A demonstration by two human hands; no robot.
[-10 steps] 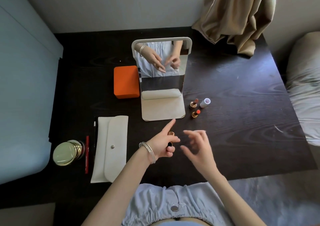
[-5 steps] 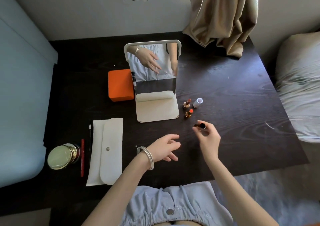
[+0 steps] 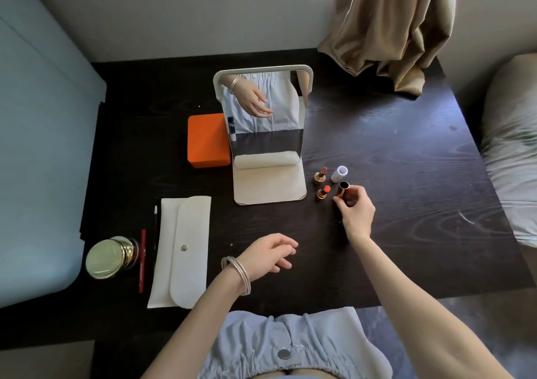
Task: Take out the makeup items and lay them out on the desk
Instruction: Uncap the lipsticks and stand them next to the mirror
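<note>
Spanning the view, a dark wood-grain desk [image 3: 406,151] meets a white wall [image 3: 174,15].

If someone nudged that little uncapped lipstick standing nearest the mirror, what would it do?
The lipstick would probably tip: it stands tall on a narrow gold base. Lying down, its round body would likely roll on the smooth desk. The exposed tip looks soft and may smear.

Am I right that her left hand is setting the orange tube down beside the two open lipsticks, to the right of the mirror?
Not quite: the head view shows the right hand pinching the orange tube beside the two open lipsticks, right of the mirror. The left hand hovers open, holding nothing.
</note>
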